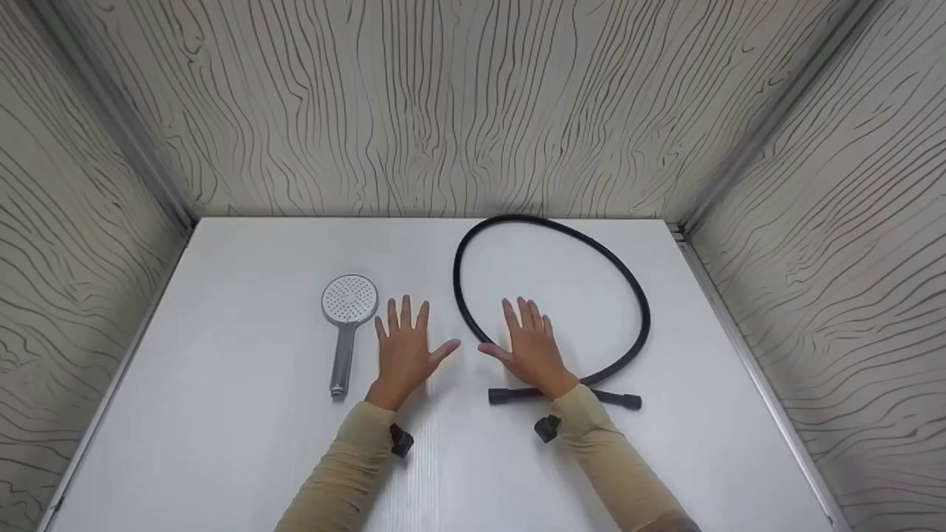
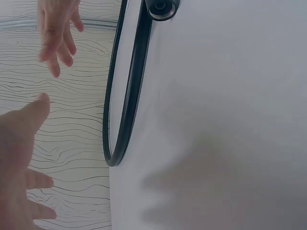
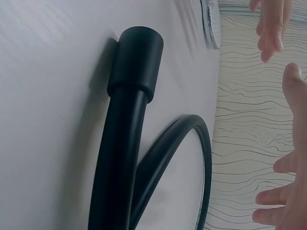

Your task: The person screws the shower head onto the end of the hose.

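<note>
The left hand [image 1: 406,356] and right hand [image 1: 533,355] are held apart over the white table [image 1: 222,458], fingers spread, nothing gripped; a ready pose before handling is judged. The chrome shower head [image 1: 349,301] is laid face up just beside the left hand, the black shower hose [image 1: 645,318] looped by the right. For any pick-up, fingers would need to be lowered and curled round the handle [image 1: 342,362] or a hose connector [image 1: 501,397].

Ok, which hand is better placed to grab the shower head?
Probably the left hand: it is nearer the shower head, while the right hand is by the black hose.
</note>
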Available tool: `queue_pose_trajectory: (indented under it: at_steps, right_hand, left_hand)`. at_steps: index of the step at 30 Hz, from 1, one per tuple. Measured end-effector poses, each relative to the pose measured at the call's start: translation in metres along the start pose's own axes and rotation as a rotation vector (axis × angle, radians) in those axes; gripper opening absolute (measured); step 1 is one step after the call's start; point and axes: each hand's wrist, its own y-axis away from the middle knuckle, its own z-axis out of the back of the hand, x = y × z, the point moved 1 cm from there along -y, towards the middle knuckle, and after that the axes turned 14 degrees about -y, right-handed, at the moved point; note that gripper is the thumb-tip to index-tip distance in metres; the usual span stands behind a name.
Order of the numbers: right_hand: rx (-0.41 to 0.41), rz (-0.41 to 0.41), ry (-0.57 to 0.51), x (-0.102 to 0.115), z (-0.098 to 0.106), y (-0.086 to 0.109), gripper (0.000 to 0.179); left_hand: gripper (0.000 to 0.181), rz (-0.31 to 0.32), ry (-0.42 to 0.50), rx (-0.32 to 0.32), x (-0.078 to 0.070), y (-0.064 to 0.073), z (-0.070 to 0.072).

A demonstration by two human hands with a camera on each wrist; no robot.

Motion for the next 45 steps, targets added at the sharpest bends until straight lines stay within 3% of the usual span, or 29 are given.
queue_pose_trajectory:
  at_steps: [15,22,35,45]
  right_hand:
    - [-0.009,0.030,-0.012,-0.002,0.009,0.008,0.090]
    - [-0.034,0.098,-0.052,-0.007,0.008,0.013,0.087]
    - [0.014,0.078,-0.092,-0.010,0.004,0.028,0.085]
    - [0.012,0.086,-0.116,-0.014,-0.001,0.038,0.086]
  left_hand:
    - [0.090,0.051,0.017,-0.026,0.012,0.003,0.011]
    - [0.090,0.061,0.058,-0.086,0.022,0.004,0.014]
    - [0.093,0.143,0.140,-0.003,0.039,0.009,0.011]
    - [0.094,0.164,0.086,-0.009,0.051,0.012,0.004]
